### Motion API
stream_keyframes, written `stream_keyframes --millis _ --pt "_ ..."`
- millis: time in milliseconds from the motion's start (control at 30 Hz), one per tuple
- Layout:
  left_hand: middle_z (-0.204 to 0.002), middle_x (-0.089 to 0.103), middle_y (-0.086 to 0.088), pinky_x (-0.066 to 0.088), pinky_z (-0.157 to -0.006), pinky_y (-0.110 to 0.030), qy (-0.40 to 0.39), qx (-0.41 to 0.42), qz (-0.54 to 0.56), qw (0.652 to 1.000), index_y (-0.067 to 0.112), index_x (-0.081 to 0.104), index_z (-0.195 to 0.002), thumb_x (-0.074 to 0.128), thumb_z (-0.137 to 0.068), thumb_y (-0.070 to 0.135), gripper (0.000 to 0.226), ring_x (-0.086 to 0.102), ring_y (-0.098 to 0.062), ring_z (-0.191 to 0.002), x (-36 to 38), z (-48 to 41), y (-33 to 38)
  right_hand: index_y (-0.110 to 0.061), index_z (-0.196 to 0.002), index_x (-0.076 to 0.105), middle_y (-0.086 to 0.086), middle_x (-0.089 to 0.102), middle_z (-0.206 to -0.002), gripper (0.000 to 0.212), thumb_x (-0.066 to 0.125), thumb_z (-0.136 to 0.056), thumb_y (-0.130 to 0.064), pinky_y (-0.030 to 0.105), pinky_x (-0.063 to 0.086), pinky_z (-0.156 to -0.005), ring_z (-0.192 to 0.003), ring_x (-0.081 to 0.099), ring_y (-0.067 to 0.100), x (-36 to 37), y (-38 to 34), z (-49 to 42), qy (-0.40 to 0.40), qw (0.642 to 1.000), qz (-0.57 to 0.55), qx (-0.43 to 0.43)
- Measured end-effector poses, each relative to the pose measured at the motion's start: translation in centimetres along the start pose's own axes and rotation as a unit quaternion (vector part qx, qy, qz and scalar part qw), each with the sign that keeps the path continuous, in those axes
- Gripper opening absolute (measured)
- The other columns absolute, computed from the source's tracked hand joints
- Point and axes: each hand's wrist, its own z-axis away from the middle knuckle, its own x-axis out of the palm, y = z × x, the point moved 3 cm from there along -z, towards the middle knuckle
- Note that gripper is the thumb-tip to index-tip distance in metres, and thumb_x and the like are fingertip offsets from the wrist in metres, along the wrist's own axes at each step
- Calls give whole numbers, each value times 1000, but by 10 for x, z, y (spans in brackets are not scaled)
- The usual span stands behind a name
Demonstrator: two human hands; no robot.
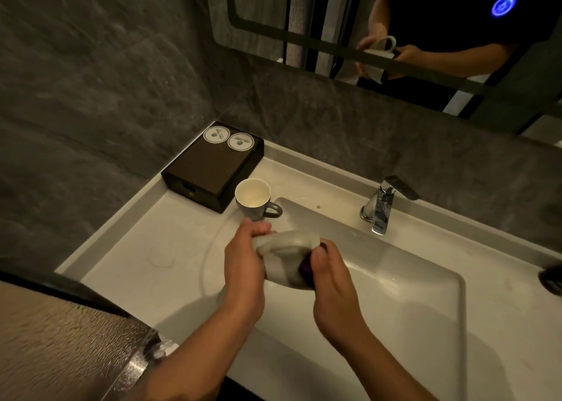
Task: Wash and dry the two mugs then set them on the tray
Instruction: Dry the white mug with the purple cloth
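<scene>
Drying stage: mug 1 (305, 267), dark purple and mostly wrapped in a pale cloth (286, 248), is held above the left part of the basin (425, 279). The left hand (243, 257) clasps the cloth against it; the right hand (331, 282) grasps its exposed end. Mug 2 (254, 198) stands on the counter just beyond the left hand, beside a dark box (209, 169). Probable risks: mug 1 slips through the cloth into the basin, or the left hand knocks mug 2.
</scene>
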Motion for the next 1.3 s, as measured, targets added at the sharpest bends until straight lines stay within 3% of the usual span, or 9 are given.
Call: stream_keyframes --millis 133,333,533,633,733,967,1100,1233,1300 --pt "-113 78 -21 63 -70 -50 -92 -250 31 963 12 70 -124 69 -95 42 41 77 -41 -99 -2 -4 -3 -27 -137 45 -28 62 -124 44 34 -105 -55 34 58 -94 -117 64 14 3 7 10 -83 991 59 -84" --pt "-93 75 -18 56 -66 -36 -19 3 -102 995 14 74 -89 67 -98 37 26 72 -30 -85 1 -2 -3 -34 -113 62 -11 69 -100 31 35 -107 -47 21 55 -79 -92 66 5 -9 5 1 -28 999 -32 30" --pt "-114 66 2 49 -78 -5 -82 372 -280 881 16 67 -116 58 -94 43 36 62 -4 -107 -6 15 -4 -17 -112 70 1 77 -102 33 47 -103 -40 38 60 -86 -97 68 22 -19 -3 -16 -9 966 -190 173" --pt "-112 75 -7 56 -66 -18 -51 89 -105 989 21 71 -112 58 -93 54 41 71 -5 -93 2 4 4 -41 -105 60 -24 67 -98 31 37 -101 -62 20 54 -72 -90 63 4 -15 -9 -10 -37 999 19 24" --pt "-111 77 -20 61 -73 -44 -39 -192 27 980 13 72 -113 68 -95 50 41 74 -38 -101 3 -7 -7 -63 -124 38 -30 58 -112 32 27 -96 -75 20 55 -83 -107 60 5 -2 -2 1 -117 977 164 -75" --pt "-85 72 -2 52 -62 -26 55 100 -112 987 21 74 -80 64 -97 35 24 69 -21 -84 1 -1 2 -36 -112 53 -35 62 -100 23 34 -108 -47 12 51 -76 -93 60 -4 4 -10 -1 -24 998 46 -25" --pt "-106 69 -3 49 -79 -7 -6 420 -252 872 8 72 -105 57 -95 36 34 65 -9 -96 -1 18 8 -14 -109 69 -3 77 -101 32 47 -105 -37 34 56 -82 -89 68 15 -8 -13 -18 -12 961 -214 173" --pt "-115 77 -5 61 -72 -31 -79 55 -81 992 30 70 -116 57 -94 59 38 75 -9 -93 0 2 12 -54 -106 57 -24 64 -102 22 37 -102 -61 20 56 -77 -95 62 5 -12 -18 -14 -50 998 38 -4" --pt "-113 79 -16 63 -72 -50 -112 -209 61 969 25 69 -122 67 -90 63 49 81 -30 -92 1 -4 10 -65 -119 41 -22 58 -111 20 31 -102 -63 26 58 -78 -101 61 12 -8 -13 -8 -114 976 146 -114"
